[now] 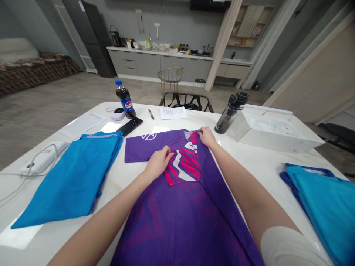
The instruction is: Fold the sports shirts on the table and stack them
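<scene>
A purple shirt (177, 221) lies spread on the white table, its lower part running off the bottom of the view. One sleeve, bearing a white round logo, points left, and a pink, red and white patterned panel shows near the collar. My left hand (159, 161) pinches the shirt's fabric at the left edge of that panel. Up by the collar, the fingers of my right hand (206, 136) are closed on the shirt's edge. The right side of the shirt is folded over lengthwise along my right forearm.
Blue folded clothes (74, 177) lie at the left, more blue clothes (324, 207) at the right. A cola bottle (126, 99), a phone (130, 126) and a pen (151, 113) are at the back. A dark tumbler (230, 112) stands beside a white box (271, 136). A power strip (41, 159) sits far left.
</scene>
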The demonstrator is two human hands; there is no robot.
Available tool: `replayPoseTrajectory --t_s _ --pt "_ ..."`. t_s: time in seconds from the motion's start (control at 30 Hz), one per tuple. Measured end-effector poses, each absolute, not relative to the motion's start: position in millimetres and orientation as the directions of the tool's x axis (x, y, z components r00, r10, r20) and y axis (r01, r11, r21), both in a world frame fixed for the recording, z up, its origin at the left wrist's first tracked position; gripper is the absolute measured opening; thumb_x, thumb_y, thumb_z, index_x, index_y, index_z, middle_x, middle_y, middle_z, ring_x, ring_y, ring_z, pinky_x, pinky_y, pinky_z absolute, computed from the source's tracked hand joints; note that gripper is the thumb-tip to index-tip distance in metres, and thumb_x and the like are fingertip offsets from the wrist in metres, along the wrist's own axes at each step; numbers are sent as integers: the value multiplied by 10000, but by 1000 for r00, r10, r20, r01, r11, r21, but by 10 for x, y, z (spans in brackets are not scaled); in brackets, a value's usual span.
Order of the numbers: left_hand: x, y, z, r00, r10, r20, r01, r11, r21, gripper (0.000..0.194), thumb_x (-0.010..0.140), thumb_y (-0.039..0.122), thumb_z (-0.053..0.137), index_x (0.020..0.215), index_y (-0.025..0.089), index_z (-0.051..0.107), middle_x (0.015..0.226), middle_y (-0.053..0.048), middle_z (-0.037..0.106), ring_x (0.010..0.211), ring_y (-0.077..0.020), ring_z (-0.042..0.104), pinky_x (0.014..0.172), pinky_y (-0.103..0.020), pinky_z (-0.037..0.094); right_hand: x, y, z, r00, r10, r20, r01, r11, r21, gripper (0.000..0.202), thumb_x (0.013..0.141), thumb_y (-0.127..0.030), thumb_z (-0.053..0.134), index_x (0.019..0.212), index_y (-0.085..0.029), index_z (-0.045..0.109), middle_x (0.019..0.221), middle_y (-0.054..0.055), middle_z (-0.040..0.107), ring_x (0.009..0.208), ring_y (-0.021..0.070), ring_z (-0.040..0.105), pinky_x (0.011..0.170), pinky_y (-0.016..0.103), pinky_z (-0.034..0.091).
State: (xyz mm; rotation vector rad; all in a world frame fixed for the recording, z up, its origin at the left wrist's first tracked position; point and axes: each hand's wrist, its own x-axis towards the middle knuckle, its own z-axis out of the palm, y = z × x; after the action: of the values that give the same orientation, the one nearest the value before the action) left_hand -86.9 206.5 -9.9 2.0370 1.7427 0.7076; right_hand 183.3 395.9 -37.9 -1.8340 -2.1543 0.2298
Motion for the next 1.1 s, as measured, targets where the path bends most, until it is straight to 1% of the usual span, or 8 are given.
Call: replayPoseTrajectory --t_s 0.23,0.37,0.5,0.57,0.67,0.77,0.9,1.1 --pt "-860 2353 389 93 978 188 620 -205 758 188 925 409 603 1038 262 630 888 -5 703 811 -192 643 771 -299 481 2259 4155 -245 -123 965 231 898 207 -387 237 961 -227 487 1075 -173 688 1126 102 680 997 227 612 939 335 450" --pt "-1031 2636 53 116 991 63 611 -121 782 182 848 269 642 1025 228 653 942 -25 707 864 -195 657 781 -298 500 2320 4184 -313 -25 985 169 938 81 -338 273 973 -197 457 1137 -185 674 1187 132 664 1010 249 627 893 346 454" --pt "-1119 2776 -301 52 996 -75 734 13 679 251 828 138 577 1051 210 666 871 -34 735 794 -202 682 763 -307 508 2303 4151 -420 74 991 109 953 -38 -299 337 977 -186 430 1248 -200 630 1277 153 612 1008 276 644 868 372 470" --pt "-1099 2811 -370 50 996 -70 777 5 629 259 865 183 566 1101 211 669 870 -46 744 800 -218 695 779 -320 523 2258 4097 -453 113 980 166 946 -55 -320 381 1006 -220 380 1330 -197 581 1315 163 584 1057 288 637 889 386 476" --pt "-1045 2888 -427 142 988 64 823 -154 548 329 966 338 488 1207 206 670 1119 -108 733 1058 -253 686 954 -361 517 2131 3948 -483 55 978 201 951 9 -308 426 1059 -368 312 1340 -204 586 1315 174 583 1145 312 601 965 445 463" --pt "-1021 2992 -522 221 971 94 856 -239 459 493 1010 462 404 1391 219 601 1494 -138 549 1412 -302 476 1183 -475 348 2025 3769 -530 -70 989 132 964 101 -246 489 1057 -506 312 1341 -250 618 1359 164 592 1251 348 525 1055 582 392" --pt "-1058 3070 -624 59 998 -26 926 -45 375 610 983 623 368 1527 366 465 1678 -58 308 1563 -368 190 1212 -694 75 2090 3661 -620 -56 996 75 970 72 -234 545 1072 -509 220 1503 -316 493 1582 98 451 1428 339 367 1138 720 217" --pt "-1220 3102 -555 -180 978 -107 919 206 335 688 942 685 336 1559 390 411 1705 -58 226 1567 -417 126 1165 -768 28 2284 3739 -665 -14 1000 -23 966 8 -260 591 1073 -500 153 1604 -317 335 1683 56 285 1535 318 215 1163 762 64"
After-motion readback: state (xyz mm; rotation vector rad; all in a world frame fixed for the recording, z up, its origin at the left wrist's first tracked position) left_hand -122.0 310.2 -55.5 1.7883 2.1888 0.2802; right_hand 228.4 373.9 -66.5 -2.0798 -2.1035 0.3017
